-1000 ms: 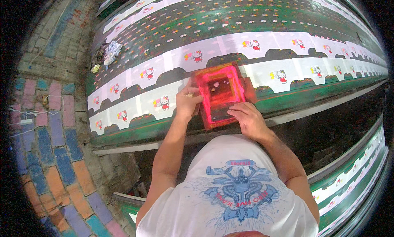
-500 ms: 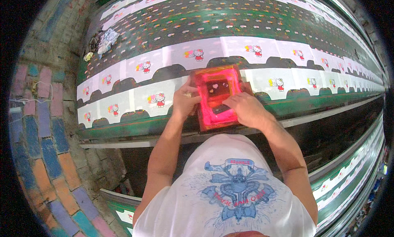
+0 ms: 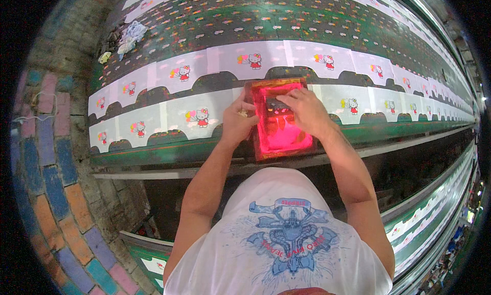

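A small screen printing frame with a brown rim lies over the near row of white fabric pieces, right in front of me. Bright pink ink coats its inside. My left hand grips the frame's left edge, fingers bent around it. Inside the far half, my right hand is closed on a dark squeegee, partly covered by my fingers. A few small light shapes show in the mesh just below the squeegee. The print under the frame is hidden.
A second row of printed white pieces runs behind on the long green table. Crumpled rags lie at its far left. A metal rail follows the near edge. Another printing table stands behind me at right.
My right hand has moved the squeegee from the near part of the frame to the far part, leaving pink ink across the near half. My left hand stays on the frame's edge.
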Motion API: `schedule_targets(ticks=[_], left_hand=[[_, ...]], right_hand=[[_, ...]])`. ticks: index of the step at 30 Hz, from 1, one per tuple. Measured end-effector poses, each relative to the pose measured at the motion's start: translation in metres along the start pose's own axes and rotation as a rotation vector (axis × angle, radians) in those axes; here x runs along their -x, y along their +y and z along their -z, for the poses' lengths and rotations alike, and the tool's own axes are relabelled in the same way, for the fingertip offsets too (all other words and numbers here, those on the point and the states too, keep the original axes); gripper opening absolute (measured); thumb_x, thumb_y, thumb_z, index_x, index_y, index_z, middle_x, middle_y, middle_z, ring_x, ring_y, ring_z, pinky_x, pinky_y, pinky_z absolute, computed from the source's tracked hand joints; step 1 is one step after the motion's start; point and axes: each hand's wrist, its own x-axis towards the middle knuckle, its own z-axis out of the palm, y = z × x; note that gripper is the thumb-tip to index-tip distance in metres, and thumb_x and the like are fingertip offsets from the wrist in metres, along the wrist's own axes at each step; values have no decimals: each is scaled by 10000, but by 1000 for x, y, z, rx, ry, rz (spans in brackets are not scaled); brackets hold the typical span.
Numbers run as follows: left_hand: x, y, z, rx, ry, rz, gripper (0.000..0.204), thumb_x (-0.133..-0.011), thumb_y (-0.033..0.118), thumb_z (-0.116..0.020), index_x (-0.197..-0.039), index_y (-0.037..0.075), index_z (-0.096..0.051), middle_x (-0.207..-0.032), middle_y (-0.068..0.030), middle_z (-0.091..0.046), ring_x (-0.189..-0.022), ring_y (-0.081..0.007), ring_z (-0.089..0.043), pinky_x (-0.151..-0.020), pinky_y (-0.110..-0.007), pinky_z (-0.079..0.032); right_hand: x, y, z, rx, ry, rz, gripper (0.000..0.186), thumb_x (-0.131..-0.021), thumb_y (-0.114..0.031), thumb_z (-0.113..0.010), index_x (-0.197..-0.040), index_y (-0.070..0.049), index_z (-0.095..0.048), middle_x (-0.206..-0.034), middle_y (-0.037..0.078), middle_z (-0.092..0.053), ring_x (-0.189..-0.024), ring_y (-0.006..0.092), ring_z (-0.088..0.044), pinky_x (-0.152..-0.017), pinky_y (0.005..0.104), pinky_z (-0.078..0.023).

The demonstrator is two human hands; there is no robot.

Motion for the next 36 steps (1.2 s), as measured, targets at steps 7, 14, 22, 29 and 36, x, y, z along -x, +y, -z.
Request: schedule_targets(ticks=[7, 14, 22, 29, 36], left_hand=[[-8, -26, -2, -38, 32, -158, 242, -794, 32, -891, -1012, -3, -792, -1785, -355, -437, -1475, -316, -677, -1081, -382, -607], [-7, -18, -3, -68, 39, -178, 230, -798, 20, -866, -1017, 0, -800, -1784, -351, -445, -1494, -331, -657, -1105, -363, -578], [4, -6, -5, -128, 41, -243, 245, -774, 27, -866, -1011, 11, -807, -1761, -360, -471, -1516, -383, -627, -1192, -463, -551], [24, 10, -8, -156, 85, -461, 254, -744, 40, -866, -991, 80, -819, -1684, -353, -569, -1421, -415, -668, -1187, -481, -566], [29, 19, -8, -183, 54, -430, 273, -731, 9, -867, -993, 64, -817, -1711, -333, -552, -1420, -402, -665, -1180, -480, -572]], right_hand=[[60, -44, -9, -40, 12, 28, 629, -839, 48, -736, -1446, -112, -772, -1363, 150, -759, -1250, 395, -685, -1129, 545, -533], [103, -64, -15, -13, -55, 30, 622, -828, -6, -788, -1444, -84, -758, -1416, 148, -729, -1313, 379, -662, -1139, 535, -520], [99, -67, -1, 106, -41, 25, 682, -1021, -502, -782, -1493, -14, -718, -1595, 200, -661, -1537, 416, -538, -1282, 578, -417], [52, -66, -13, 271, 19, 25, 847, -1047, -621, -712, -1597, 19, -638, -1754, 238, -525, -1689, 444, -385, -1368, 601, -321], [46, -54, -19, 283, -22, 20, 789, -1054, -589, -717, -1585, -9, -650, -1780, 197, -505, -1671, 426, -419, -1357, 597, -338]])
